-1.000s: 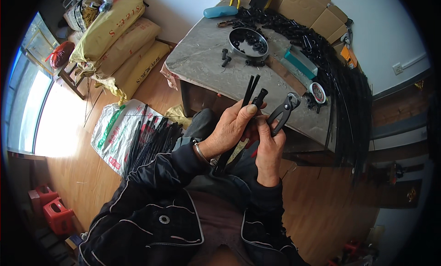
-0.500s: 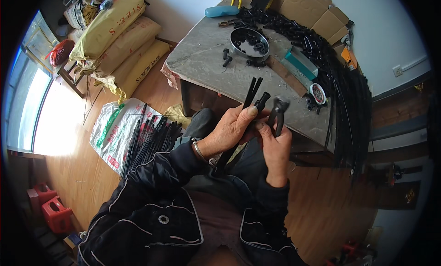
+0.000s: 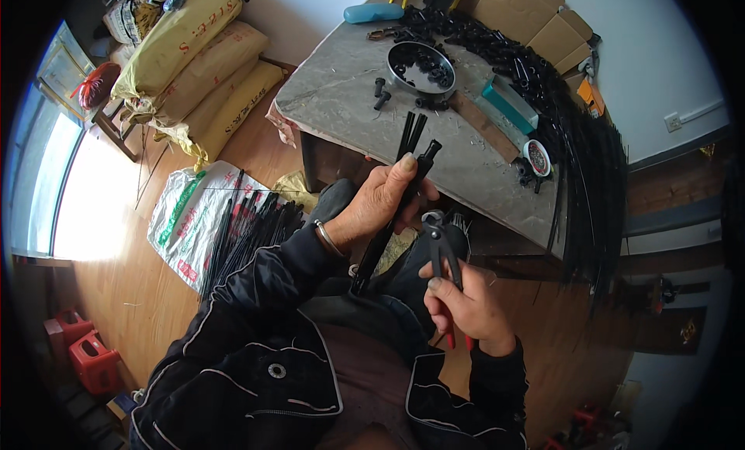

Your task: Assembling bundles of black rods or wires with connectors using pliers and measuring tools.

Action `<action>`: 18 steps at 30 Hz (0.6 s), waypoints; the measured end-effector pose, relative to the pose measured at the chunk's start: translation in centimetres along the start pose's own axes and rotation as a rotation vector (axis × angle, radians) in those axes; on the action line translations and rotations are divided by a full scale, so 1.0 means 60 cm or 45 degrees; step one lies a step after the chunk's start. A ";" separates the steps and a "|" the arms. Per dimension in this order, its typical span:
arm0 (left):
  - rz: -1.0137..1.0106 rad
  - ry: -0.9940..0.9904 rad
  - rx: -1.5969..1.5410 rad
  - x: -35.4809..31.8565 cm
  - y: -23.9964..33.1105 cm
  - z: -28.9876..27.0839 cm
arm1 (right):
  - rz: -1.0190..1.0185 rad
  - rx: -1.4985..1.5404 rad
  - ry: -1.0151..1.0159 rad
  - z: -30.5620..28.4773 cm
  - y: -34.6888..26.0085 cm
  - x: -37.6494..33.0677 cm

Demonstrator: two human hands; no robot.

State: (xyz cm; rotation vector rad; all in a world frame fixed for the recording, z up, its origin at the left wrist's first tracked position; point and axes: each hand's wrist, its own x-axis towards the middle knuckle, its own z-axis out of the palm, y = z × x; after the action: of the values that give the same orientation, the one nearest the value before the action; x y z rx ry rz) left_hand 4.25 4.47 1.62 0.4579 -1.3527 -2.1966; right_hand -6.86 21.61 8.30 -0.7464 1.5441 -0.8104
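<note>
My left hand (image 3: 376,205) is closed round a bundle of slim black rods (image 3: 414,130), which slants over my lap. The thumb presses on a thicker black piece with a stepped, knobbed tip (image 3: 429,153) beside the rod ends. Lower down and to the right, my right hand (image 3: 469,302) grips a pair of end-cutting pincers (image 3: 441,248) with dark jaws and red handles. The pincer head points up and away from me, apart from the rods. The fingers of my left hand partly hide the bundle's middle.
On the grey table (image 3: 326,100) are a metal bowl (image 3: 392,76) of black fittings, a wooden strip (image 3: 485,128), a teal box (image 3: 508,104) and a heap of black parts (image 3: 520,66). More black rods (image 3: 252,236) lie on a white sack (image 3: 174,205) at left. Full sacks (image 3: 190,58) are stacked behind.
My right hand has drawn the pincers down and away from the bundle, toward me. My left hand has shifted slightly up and left with the rods.
</note>
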 end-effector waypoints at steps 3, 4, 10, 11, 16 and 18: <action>0.041 -0.036 0.178 -0.013 -0.001 0.018 | 0.083 0.081 -0.054 -0.001 0.008 -0.001; 0.034 -0.043 0.176 -0.012 -0.001 0.019 | 0.113 0.138 -0.110 -0.004 0.009 -0.002; -0.014 -0.146 0.129 -0.008 -0.004 0.025 | 0.118 0.384 -0.194 -0.009 -0.007 -0.018; -0.028 -0.144 0.117 -0.010 -0.003 0.027 | 0.109 0.489 -0.199 -0.008 -0.013 -0.021; -0.010 -0.129 0.107 -0.013 -0.005 0.038 | 0.228 0.570 -0.287 -0.018 -0.022 -0.031; 0.048 -0.096 0.151 -0.016 -0.002 0.044 | 0.259 0.627 -0.350 -0.020 -0.020 -0.033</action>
State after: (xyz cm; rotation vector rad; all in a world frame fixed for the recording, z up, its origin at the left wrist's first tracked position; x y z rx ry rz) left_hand 3.63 6.99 2.68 0.3927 -1.5257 -2.1305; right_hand -7.78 22.67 10.49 -0.3156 1.0912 -0.8503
